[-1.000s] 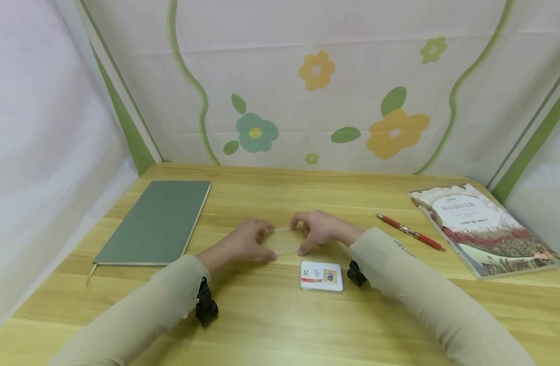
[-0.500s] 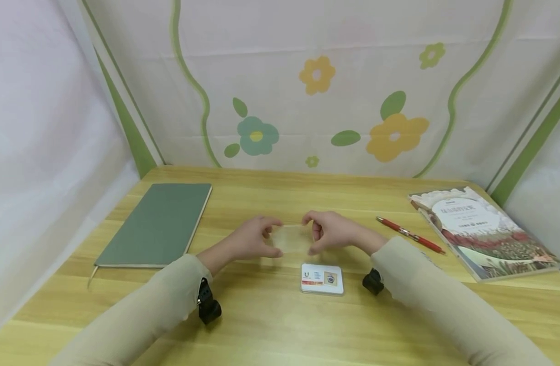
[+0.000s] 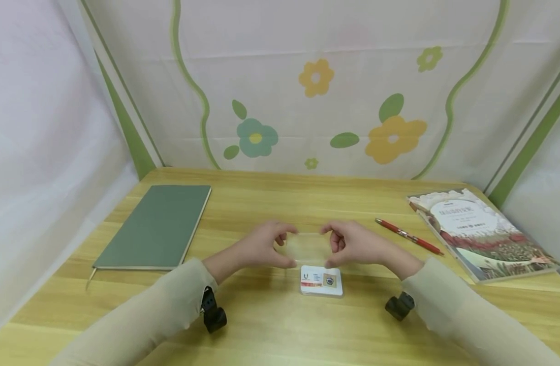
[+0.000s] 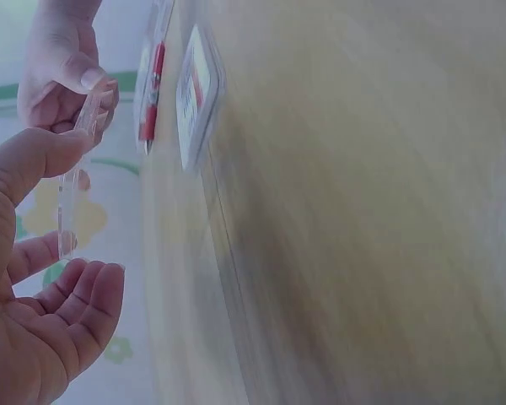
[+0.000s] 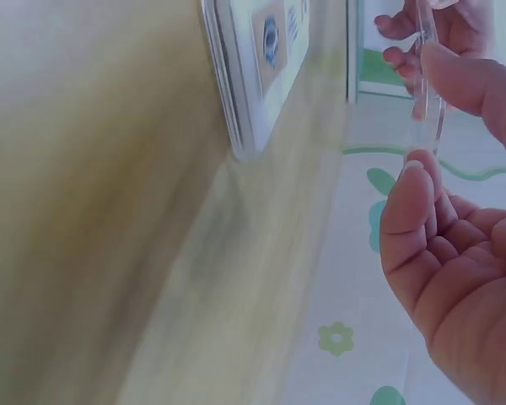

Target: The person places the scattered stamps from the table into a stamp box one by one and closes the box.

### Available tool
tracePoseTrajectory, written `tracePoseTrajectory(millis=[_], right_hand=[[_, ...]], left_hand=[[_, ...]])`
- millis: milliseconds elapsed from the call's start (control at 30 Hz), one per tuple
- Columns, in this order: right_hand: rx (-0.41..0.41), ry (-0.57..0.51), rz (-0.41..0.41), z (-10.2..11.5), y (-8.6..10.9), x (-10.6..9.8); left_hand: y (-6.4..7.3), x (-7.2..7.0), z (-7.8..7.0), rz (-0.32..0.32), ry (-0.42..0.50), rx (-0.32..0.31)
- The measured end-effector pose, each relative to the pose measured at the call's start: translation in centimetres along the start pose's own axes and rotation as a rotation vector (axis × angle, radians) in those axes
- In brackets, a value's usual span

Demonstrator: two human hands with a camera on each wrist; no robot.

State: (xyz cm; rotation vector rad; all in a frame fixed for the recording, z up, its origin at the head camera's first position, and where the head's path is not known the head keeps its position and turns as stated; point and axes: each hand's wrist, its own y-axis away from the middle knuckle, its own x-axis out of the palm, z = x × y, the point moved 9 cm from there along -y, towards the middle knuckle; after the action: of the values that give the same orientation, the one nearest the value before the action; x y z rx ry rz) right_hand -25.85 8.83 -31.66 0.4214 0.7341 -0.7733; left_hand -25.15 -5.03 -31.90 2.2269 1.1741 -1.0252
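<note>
A clear, thin plastic lid (image 3: 309,247) hangs level above the wooden table, held between my two hands. My left hand (image 3: 265,246) pinches its left end with the thumb on the near edge and a fingertip on the far edge. On the opposite end, my right hand (image 3: 361,245) grips it the same way. Both wrist views show the lid edge-on, the left wrist view with the thumb (image 4: 55,153) against it. Just below and nearer to me lies a flat white case (image 3: 321,287) with a printed label, close under the lid's near edge.
A green notebook (image 3: 158,226) with a ribbon lies at the left. On the right are a red pen (image 3: 409,236) and a picture-covered book (image 3: 481,234). A flower-printed white curtain (image 3: 280,66) closes off the back of the table.
Both hands have lifted the clear lid from farther back on the table and carried it right and nearer, toward the white case. The case, pen and books have stayed put.
</note>
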Motion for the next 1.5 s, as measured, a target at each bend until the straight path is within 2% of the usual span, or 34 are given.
tracePoseTrajectory(millis=[267,500,633,933,1500], right_hand=[[0.052,-0.091,-0.040,-0.8,2.2,0.5],[0.089,-0.093,-0.072,-1.2,3.4,1.5],[0.094,-0.102,-0.070,-1.5,3.9,2.1],[0.165,-0.124,-0.043,-2.5,4.3,3.4],[0.193,-0.111,-0.032,-3.2,4.3,4.3]], left_hand=[[0.2,1.3,-1.3,0.043,0.016,0.037],[0.4,2.7,-1.2,0.084,0.020,0.022],[0.4,3.6,-1.2,0.104,-0.013,0.026],[0.6,4.9,-0.8,0.136,-0.068,0.023],[0.4,5.9,-0.7,0.166,-0.128,0.012]])
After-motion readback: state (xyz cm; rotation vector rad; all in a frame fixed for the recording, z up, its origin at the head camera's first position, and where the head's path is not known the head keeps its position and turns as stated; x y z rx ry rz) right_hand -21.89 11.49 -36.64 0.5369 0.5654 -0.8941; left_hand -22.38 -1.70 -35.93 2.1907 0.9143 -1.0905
